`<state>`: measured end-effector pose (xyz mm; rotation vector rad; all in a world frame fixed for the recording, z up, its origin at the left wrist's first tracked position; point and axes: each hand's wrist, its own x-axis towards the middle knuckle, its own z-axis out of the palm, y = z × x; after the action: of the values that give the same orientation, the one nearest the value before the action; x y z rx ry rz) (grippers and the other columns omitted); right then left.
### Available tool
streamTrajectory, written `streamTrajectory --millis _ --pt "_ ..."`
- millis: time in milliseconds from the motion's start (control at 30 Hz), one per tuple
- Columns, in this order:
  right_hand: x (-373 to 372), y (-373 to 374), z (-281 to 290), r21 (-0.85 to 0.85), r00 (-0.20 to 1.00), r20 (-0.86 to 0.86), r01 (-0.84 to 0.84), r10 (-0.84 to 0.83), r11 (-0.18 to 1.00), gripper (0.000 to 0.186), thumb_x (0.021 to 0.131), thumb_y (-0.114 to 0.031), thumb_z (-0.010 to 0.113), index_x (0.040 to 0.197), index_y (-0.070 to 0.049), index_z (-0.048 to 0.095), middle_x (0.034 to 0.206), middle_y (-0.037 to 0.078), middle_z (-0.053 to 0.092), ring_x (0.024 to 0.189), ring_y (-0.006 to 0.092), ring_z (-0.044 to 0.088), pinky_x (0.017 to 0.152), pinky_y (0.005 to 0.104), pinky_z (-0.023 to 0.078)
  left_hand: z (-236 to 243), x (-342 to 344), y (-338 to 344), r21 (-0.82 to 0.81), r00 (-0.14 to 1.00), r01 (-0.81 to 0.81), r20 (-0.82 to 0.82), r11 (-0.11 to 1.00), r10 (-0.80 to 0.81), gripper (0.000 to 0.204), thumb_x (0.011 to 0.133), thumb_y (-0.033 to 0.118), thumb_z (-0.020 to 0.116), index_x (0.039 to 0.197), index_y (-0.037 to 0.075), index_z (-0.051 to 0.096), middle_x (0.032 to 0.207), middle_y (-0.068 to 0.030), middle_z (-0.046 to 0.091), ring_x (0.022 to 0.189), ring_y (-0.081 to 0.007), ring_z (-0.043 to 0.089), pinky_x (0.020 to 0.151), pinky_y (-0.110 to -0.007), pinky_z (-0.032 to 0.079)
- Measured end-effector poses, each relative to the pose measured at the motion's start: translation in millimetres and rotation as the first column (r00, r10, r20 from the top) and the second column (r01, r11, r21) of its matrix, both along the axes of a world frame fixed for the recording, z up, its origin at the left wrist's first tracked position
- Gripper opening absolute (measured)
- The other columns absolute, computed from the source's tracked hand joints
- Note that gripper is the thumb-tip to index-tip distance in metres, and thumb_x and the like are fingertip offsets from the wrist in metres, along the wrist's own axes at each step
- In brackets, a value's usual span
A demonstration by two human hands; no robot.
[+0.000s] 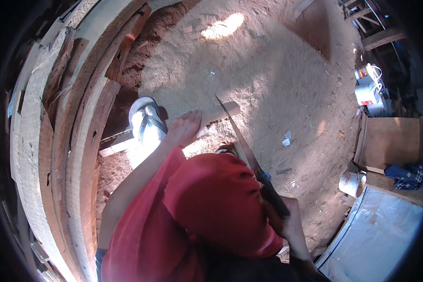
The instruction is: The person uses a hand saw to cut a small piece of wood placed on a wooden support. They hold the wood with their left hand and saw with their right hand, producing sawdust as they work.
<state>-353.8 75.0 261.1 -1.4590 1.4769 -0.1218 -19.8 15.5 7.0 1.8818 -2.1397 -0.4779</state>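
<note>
A handsaw with a long tapering blade and a dark handle slants up and to the left beside my knee. My right hand is wrapped round its handle. The blade's far part lies across a narrow wooden board, near the board's right end. My left hand grips this board to the left of the blade, fingers pressed over it. My foot in a sandal is just left of that hand. Red cloth over my bent leg hides part of the space under the board.
Long stacked timbers run along the left side. Sandy ground spreads ahead, with small scraps on it. White buckets, a wooden panel, a paint-stained pail and a pale plastic-covered surface are at the right.
</note>
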Motion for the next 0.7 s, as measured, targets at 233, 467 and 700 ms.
streamTrajectory --millis 233,467,700 --pt "-17.4 0.0 31.7 0.086 1.0 -0.029 0.013 -0.011 0.996 0.02 0.095 -0.012 0.071 0.081 0.002 0.066 0.061 0.005 0.059 0.059 0.0072 0.055 0.052 0.0315 0.043 -4.4 1.2 4.8 -0.055 0.999 -0.023 0.045 0.998 0.026 0.048 0.091 0.023 0.069 0.129 -0.005 0.058 0.131 -0.024 0.067 0.12 -0.0367 0.068 0.093 -0.045 0.06" --pt "6.6 5.4 29.9 0.078 0.998 -0.064 -0.009 0.014 0.997 0.025 0.094 -0.013 0.074 0.075 0.0 0.064 0.06 -0.002 0.057 0.057 0.0051 0.052 0.05 0.0289 0.041 -10.3 -2.7 2.2 -0.067 0.999 0.004 0.042 0.998 -0.001 0.048 0.091 0.019 0.066 0.131 -0.006 0.056 0.131 -0.023 0.066 0.121 -0.0384 0.067 0.091 -0.045 0.06" --pt "-14.3 -1.5 7.0 0.129 0.992 0.061 0.102 -0.111 0.986 0.023 0.097 -0.014 0.071 0.079 -0.001 0.066 0.061 -0.002 0.056 0.057 0.005 0.052 0.05 0.0276 0.04 -8.2 0.2 1.8 -0.041 0.994 -0.002 0.105 0.999 0.006 0.045 0.093 0.019 0.065 0.131 -0.003 0.057 0.132 -0.0216 0.066 0.119 -0.0374 0.069 0.089 -0.045 0.061"
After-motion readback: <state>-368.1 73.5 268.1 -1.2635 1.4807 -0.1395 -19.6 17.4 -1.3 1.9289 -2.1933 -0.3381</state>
